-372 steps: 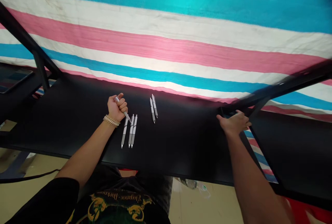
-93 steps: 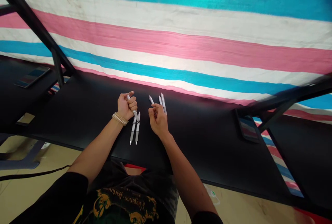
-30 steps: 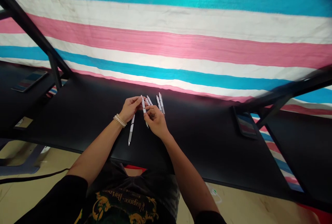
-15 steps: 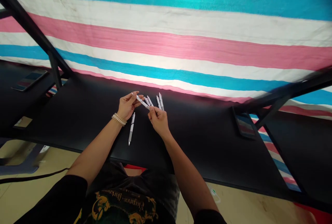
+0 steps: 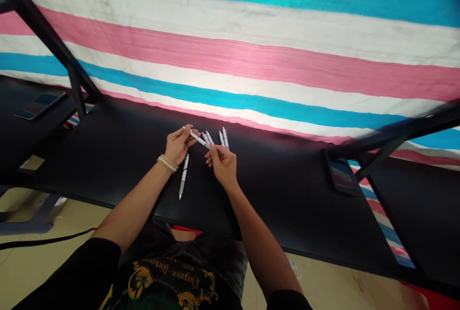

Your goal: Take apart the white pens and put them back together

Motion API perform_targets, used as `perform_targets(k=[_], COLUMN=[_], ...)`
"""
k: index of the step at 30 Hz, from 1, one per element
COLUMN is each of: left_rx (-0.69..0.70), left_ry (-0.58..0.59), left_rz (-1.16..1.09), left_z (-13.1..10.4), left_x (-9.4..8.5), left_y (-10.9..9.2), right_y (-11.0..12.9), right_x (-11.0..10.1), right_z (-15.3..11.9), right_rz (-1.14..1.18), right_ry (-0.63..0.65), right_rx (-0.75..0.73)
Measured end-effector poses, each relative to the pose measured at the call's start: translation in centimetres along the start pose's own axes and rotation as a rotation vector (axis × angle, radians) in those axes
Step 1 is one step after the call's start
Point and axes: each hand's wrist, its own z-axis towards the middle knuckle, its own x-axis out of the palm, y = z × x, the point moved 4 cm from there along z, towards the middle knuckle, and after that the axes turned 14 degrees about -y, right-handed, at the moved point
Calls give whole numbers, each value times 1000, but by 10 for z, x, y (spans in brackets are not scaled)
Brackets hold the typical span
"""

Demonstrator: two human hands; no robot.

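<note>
A white pen (image 5: 200,140) is held slantwise between both hands above the black table (image 5: 280,190). My left hand (image 5: 178,144), with a beaded bracelet at the wrist, pinches its upper left end. The lower right end is gripped by the fingertips of my right hand (image 5: 223,162). On the table below and between the forearms lies another white pen (image 5: 184,176) with a grey grip, its tip toward me. Behind the hands are two further groups of white pens, one pair (image 5: 207,138) partly covered and another pair (image 5: 223,138) beyond my right hand.
A striped sheet (image 5: 251,70) hangs along the table's back edge. Black slanted frame bars (image 5: 43,37) stand at both sides. One dark phone-like slab (image 5: 341,176) lies at right, another (image 5: 40,104) at far left. A small tan piece (image 5: 32,163) lies at the left.
Both hands still hold the pen. The right hand has shifted slightly right, and the pen looks turned a little, its clip side less visible. The view has moved slightly.
</note>
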Motion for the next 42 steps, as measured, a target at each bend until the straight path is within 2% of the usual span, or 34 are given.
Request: perform_targets(k=[4,8,12,16,19,23,27,30,34,38,42], left_rx=[-33,-4,29,20,19,19,17,17,13,6,9], left_ry=[10,-39,-58,-51,-43,-44,-47,-50,-40,-55,-53], left_rz=[-18,-12,-29,-33,-40,-32,-4,2,0,9,19], left_z=[0,0,1,1,2,2,2,2,1,2,2], left_x=[0,-1,-2,-2,-2,-2,-2,-2,-2,-2,-1], left_y=[1,3,3,4,4,3,4,5,5,4,6], right_y=[-2,-4,-8,-3,-3,3,0,2,0,7,4], right_x=[-3,-3,0,-2,-3,-4,-3,-3,-2,-4,-1], right_z=[1,1,1,2,4,4,4,3,3,3,0], right_rz=[27,-22,35,52,60,15,19,1,9,-106,-209], right_ry=[-59,-77,-36,-61,-68,-86,-71,-70,-58,-77,-20], right_rx=[-33,-96,-2,-81,-44,-157,-87,-165,-56,-213,-235])
